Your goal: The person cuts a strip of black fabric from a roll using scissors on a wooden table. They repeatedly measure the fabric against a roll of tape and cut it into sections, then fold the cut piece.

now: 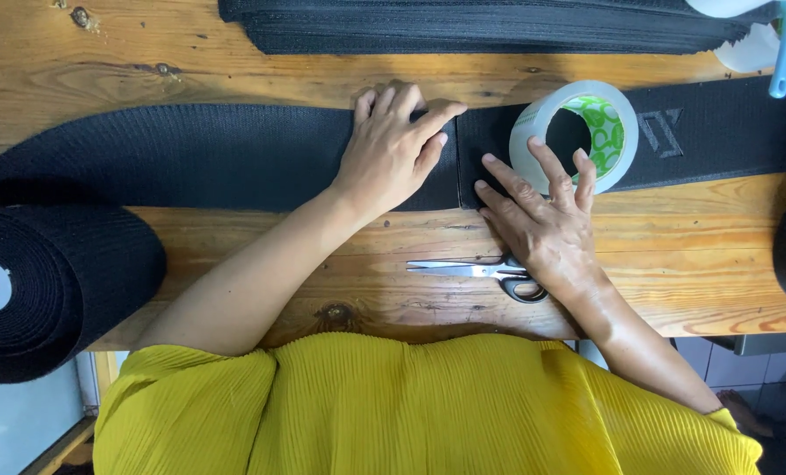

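My left hand (391, 151) lies flat and open on the wide black webbing strip (190, 157), fingers spread, pressing its cut end down on the wooden table (234, 79). My right hand (542, 224) is flat and open too, gripping nothing, fingertips on the second black piece (718, 132) just beside the seam, touching the roll of clear tape (577, 132) standing there. The two ends look butted together, so the lining-up seems done; I judge no tape is laid across the join yet. The scissors (481, 271) rest closed by my right wrist, and the big roll of webbing (50, 290) sits at my left
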